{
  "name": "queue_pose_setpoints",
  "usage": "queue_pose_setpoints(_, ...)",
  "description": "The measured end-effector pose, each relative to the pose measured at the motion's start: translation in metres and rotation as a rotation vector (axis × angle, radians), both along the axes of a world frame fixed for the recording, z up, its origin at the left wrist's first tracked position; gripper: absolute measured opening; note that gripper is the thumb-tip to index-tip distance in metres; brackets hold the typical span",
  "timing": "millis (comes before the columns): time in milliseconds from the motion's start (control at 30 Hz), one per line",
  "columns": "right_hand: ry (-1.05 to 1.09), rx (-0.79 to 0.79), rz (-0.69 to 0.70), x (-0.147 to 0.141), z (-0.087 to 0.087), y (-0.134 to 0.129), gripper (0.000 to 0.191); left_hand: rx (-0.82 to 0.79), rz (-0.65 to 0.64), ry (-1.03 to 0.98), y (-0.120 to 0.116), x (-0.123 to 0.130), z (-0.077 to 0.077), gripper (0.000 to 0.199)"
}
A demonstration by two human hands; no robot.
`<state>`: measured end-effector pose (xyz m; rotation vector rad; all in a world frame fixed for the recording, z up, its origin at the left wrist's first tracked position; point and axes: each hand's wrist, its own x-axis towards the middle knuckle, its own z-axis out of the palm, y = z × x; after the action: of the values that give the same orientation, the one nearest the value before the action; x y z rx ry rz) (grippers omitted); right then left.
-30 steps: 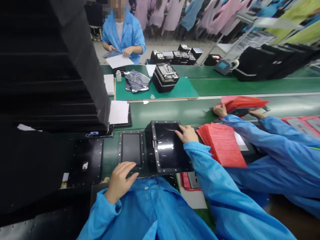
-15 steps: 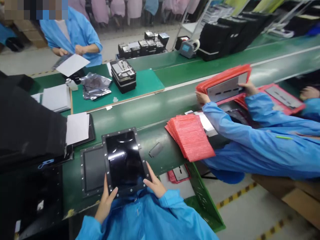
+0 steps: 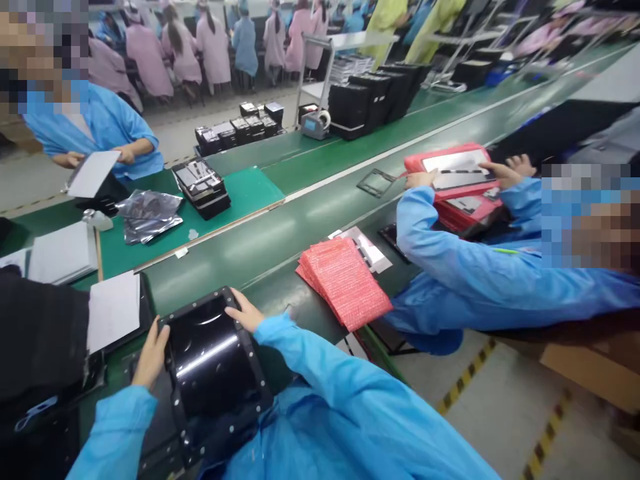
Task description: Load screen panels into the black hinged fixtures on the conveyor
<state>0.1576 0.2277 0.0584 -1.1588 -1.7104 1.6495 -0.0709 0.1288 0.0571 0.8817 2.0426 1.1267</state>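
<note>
Close to my body is a glossy black screen panel (image 3: 215,373), its dark frame dotted with small round metal studs. My left hand (image 3: 151,353) grips its upper left corner, thumb on top. The upper right corner is in my right hand (image 3: 245,312), with the thumb over the face and the other fingers partly hidden. The panel's far edge is tilted up, and light reflects across the screen. Partly beneath it, to the left, lies a second dark framed panel (image 3: 159,413).
Right of me is a stack of red bubble pouches (image 3: 345,280). Beyond it a co-worker's hands hold a red pouch (image 3: 453,170) with a grey plate. White sheets (image 3: 115,310) lie at left, beside a large black cover (image 3: 40,333). A thin black frame (image 3: 375,182) sits on the green belt (image 3: 240,233).
My hands have gone from the panel's lower edge to its upper corners, and the panel sits closer to my body. My view has swung up and right. The co-worker's red pouch is lower.
</note>
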Motion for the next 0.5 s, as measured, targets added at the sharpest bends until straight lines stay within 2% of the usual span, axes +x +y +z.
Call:
queue_pose_setpoints(33, -0.005, 0.004, -0.013, -0.013, 0.006, 0.016, 0.055, -0.005, 0.027, -0.025, 0.016, -0.004, 0.003, 0.081)
queue_pose_setpoints(100, 0.003, -0.007, -0.04, -0.03, 0.009, 0.034, 0.039, -0.005, 0.057, -0.074, 0.031, -0.006, 0.003, 0.078)
queue_pose_setpoints(233, 0.084, -0.056, -0.05, -0.034, -0.001, 0.034, 0.023, -0.001, 0.013, -0.07, 0.021, -0.008, -0.009, 0.072)
queue_pose_setpoints(333, 0.134, -0.039, -0.04, -0.029, -0.005, 0.033, 0.021, 0.009, -0.045, 0.04, 0.019, -0.012, -0.007, 0.067)
queue_pose_setpoints(400, 0.124, 0.001, -0.037, -0.03, -0.005, 0.036, 0.019, -0.012, -0.035, 0.122, 0.024, -0.012, 0.0, 0.068)
queue_pose_setpoints(500, 0.068, 0.034, -0.022, -0.034, -0.004, 0.043, 0.02, 0.006, -0.039, 0.379, 0.016, 0.001, 0.005, 0.075)
